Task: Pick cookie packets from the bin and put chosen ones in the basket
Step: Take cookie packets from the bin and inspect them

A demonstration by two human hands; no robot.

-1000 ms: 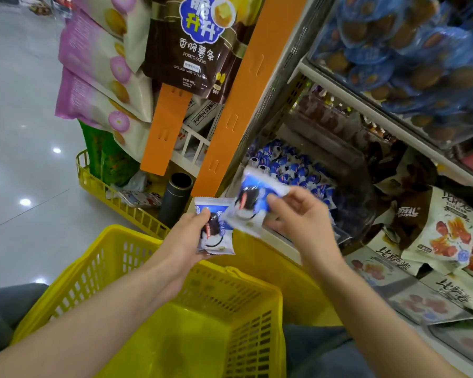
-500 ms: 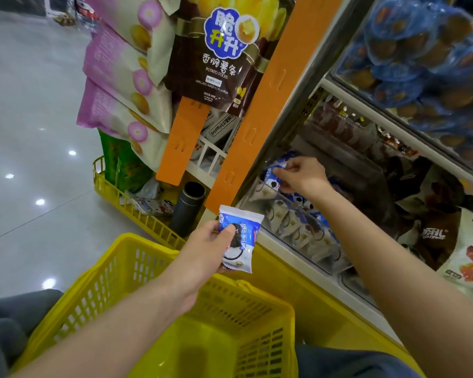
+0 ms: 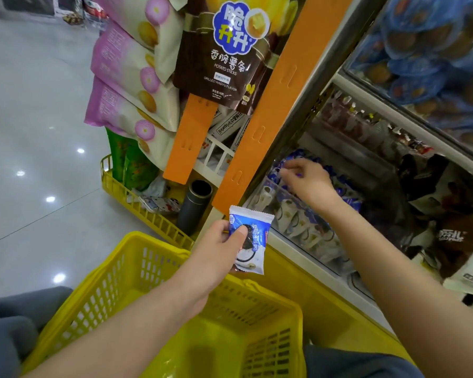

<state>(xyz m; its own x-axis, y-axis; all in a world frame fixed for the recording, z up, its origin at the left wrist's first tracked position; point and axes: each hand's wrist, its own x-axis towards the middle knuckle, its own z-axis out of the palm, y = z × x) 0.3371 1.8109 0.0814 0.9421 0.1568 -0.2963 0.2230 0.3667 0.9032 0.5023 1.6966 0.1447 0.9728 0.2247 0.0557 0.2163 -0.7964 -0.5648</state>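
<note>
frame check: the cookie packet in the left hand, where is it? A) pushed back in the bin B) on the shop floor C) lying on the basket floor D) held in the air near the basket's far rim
D: the left hand pinches the cookie packet in the air by the far rim of the yellow basket, while the right hand reaches into the bin.

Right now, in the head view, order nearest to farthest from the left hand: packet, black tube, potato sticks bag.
1. Packet, held in the left hand.
2. Black tube, standing just beyond.
3. Potato sticks bag, hanging high above.
</note>
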